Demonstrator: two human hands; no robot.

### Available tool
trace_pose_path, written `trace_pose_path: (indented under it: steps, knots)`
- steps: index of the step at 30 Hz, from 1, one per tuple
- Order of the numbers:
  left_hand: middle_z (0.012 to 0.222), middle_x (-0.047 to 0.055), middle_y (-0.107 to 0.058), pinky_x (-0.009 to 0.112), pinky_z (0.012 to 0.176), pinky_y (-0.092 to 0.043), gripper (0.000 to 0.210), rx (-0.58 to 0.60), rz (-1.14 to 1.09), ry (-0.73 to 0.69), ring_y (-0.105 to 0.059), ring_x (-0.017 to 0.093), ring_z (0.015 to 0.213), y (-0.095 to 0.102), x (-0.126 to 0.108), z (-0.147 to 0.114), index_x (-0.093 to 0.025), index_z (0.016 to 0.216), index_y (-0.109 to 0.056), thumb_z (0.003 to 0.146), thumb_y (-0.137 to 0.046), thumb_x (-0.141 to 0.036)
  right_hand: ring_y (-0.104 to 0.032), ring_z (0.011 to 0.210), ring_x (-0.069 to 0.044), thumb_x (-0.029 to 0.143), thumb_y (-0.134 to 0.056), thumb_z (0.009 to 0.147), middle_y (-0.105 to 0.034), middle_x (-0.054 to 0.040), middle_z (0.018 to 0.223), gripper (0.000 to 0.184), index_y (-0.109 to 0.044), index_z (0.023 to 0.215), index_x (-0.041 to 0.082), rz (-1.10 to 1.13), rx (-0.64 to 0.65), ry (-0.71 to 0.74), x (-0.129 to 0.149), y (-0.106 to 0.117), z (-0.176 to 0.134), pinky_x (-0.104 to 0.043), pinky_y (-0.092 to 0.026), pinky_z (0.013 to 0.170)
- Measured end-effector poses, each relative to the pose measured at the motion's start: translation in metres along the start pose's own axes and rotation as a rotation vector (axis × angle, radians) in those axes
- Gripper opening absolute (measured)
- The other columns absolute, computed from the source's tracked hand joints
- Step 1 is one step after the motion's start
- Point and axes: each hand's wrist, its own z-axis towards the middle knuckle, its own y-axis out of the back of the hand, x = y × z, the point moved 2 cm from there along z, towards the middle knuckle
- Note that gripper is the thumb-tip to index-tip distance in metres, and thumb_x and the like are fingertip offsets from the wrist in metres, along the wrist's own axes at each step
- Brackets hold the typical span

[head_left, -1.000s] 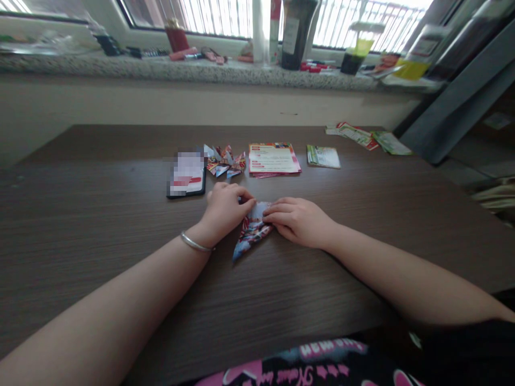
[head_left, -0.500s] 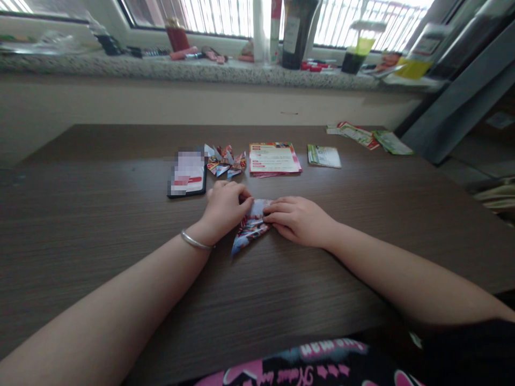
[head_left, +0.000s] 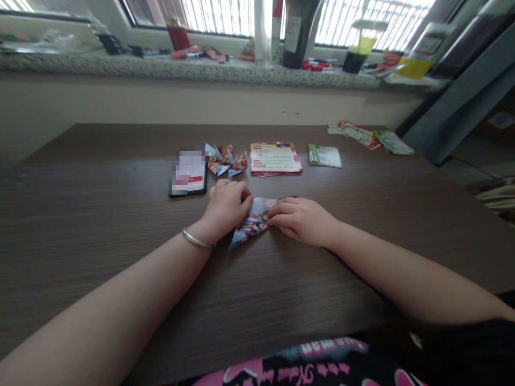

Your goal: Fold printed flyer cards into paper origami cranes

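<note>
A folded sheet of colourful printed paper (head_left: 256,217) lies on the brown table between my hands, one pointed corner toward me. My left hand (head_left: 228,205) is closed, its thumb and fingertips gripping the paper's left edge. A silver bangle circles that wrist. On the right side, my right hand (head_left: 301,219) has its fingers bent together over the paper and pinches its edge; part of the sheet is hidden under them. Just beyond my left hand sit several folded paper pieces (head_left: 226,160) in similar printed colours.
A phone (head_left: 188,174) with a blurred screen lies left of the folded pieces. Behind are a stack of printed cards (head_left: 276,158), a small green-white packet (head_left: 325,156) and flat leaflets (head_left: 360,134). Bottles and small items line the granite windowsill (head_left: 241,73).
My right hand has shifted slightly right, and more of the paper's surface shows between the hands. The paper's near point has moved up a little. My left hand stays nearly in place.
</note>
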Motion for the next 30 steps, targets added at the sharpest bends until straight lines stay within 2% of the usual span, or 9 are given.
trace_pose_path:
  steps: [8,14,22,30]
  knots:
    - [0.085,0.009,-0.066,0.040,0.079,-0.038,0.018,-0.003,0.019,-0.004,-0.053,0.029,0.094,0.0007,0.0012,0.0005,-0.020,0.081,-0.064,0.085,-0.053,-0.034,-0.063,0.102,-0.020,0.021,-0.048,0.093,-0.071,-0.0077,0.109,0.026,-0.069,0.110,0.021,0.006,0.015,0.045,0.0007,0.0008,-0.0009,-0.036,-0.050,0.090]
    - [0.081,0.008,-0.066,0.039,0.079,-0.038,0.018,-0.007,0.007,0.004,-0.054,0.028,0.091,-0.0008,0.0063,0.0024,-0.020,0.077,-0.064,0.084,-0.054,-0.034,-0.063,0.109,-0.020,0.022,-0.049,0.093,-0.069,-0.0047,0.121,0.029,-0.068,0.114,0.023,0.057,0.011,0.033,0.0001,0.0011,-0.0034,-0.037,-0.049,0.096]
    - [0.082,0.006,-0.067,0.037,0.081,-0.039,0.020,-0.002,0.032,0.008,-0.053,0.025,0.089,-0.0021,0.0080,0.0052,-0.019,0.079,-0.065,0.084,-0.055,-0.035,-0.064,0.104,-0.021,0.023,-0.050,0.092,-0.068,-0.0056,0.121,0.029,-0.068,0.115,0.022,0.002,0.030,0.023,0.0022,-0.0002,-0.0025,-0.038,-0.050,0.093]
    - [0.084,0.007,-0.067,0.038,0.081,-0.040,0.018,-0.015,0.048,-0.019,-0.055,0.026,0.091,-0.0011,0.0067,0.0035,-0.019,0.079,-0.065,0.085,-0.054,-0.033,-0.060,0.106,-0.021,0.025,-0.049,0.093,-0.065,-0.0066,0.123,0.033,-0.065,0.122,0.025,0.035,0.112,0.013,-0.0012,0.0038,-0.0027,-0.037,-0.049,0.090]
